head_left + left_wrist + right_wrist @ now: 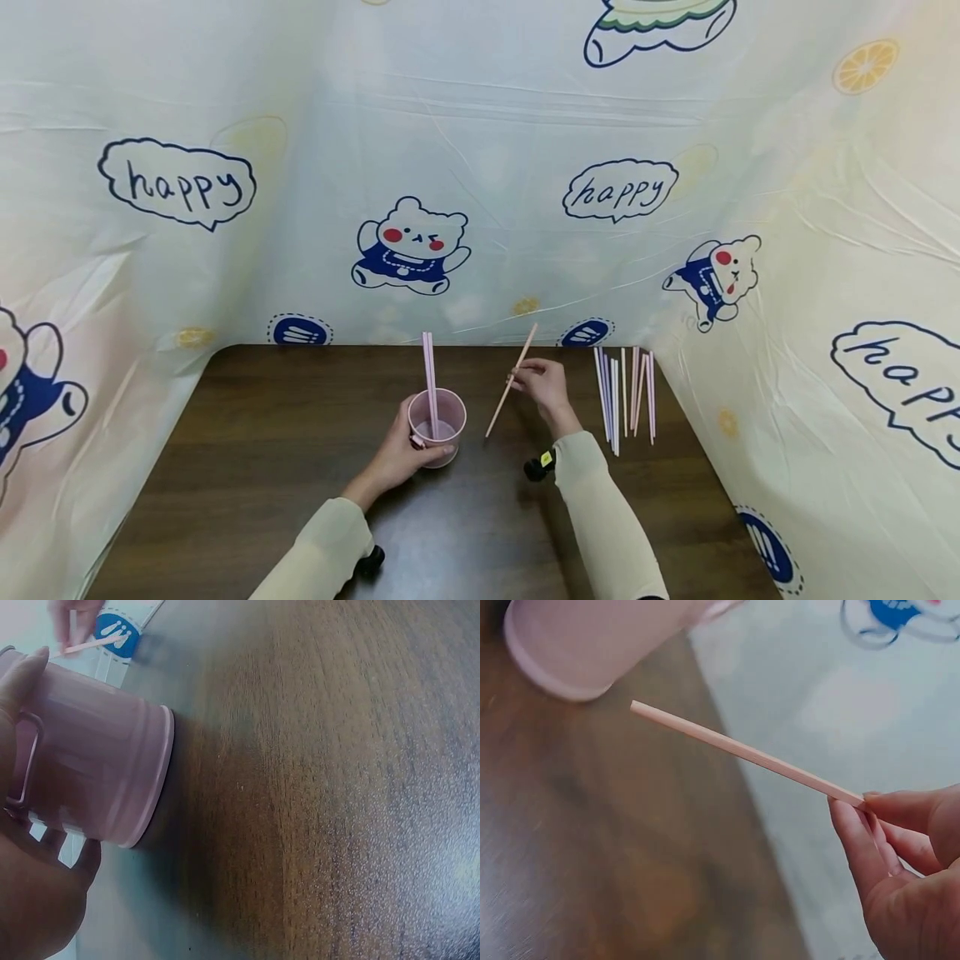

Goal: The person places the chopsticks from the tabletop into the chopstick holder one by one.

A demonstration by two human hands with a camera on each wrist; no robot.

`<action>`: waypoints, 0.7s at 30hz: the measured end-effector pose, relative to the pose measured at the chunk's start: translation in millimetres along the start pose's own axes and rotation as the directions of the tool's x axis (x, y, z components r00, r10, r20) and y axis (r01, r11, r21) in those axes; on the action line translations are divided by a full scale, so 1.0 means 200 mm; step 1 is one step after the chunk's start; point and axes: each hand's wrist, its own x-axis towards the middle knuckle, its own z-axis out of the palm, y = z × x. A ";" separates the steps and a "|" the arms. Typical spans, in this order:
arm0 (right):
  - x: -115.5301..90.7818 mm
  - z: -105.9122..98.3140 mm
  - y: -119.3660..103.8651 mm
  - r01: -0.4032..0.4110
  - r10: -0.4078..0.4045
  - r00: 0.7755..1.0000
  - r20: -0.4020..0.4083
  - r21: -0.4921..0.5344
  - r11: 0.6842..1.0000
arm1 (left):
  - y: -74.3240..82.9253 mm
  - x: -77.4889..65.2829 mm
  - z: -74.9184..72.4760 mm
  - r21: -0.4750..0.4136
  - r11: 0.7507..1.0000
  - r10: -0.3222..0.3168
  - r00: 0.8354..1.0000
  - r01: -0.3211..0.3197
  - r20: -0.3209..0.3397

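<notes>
A pink mug (453, 414) stands in the middle of the table in the head view, with a couple of pale purple straws (430, 375) leaning upright inside it. My left hand (397, 454) grips the mug from its left side, thumb across the front. In the left wrist view the fingers lie round the mug (97, 757) near its handle. To the right of the mug, my right hand (546, 387) pinches a light pink straw (498, 410) between thumb and fingertips. That straw (742, 750) slants in the air, its lower end pointing towards the mug.
Several purple and pink straws (616, 408) lie in a loose row at the table's right side. Printed cloth (510, 108) hangs behind and beside the dark wooden table (247, 442). Each wrist carries a small black device (536, 468).
</notes>
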 end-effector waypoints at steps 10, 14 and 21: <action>-0.07 0.13 -0.30 0.156 -0.160 0.982 0.102 0.046 0.987 | 0.03 -0.01 0.00 0.008 1.000 0.008 1.000 -0.008 -0.015; -0.11 0.21 -0.38 0.227 -0.234 0.964 0.123 0.069 0.971 | 0.00 -0.01 -0.01 0.004 1.000 0.001 1.000 -0.001 0.001; -0.13 0.31 -0.37 0.322 -0.333 0.926 0.180 0.089 0.943 | -0.01 0.00 -0.01 -0.002 1.000 -0.018 1.000 0.018 0.016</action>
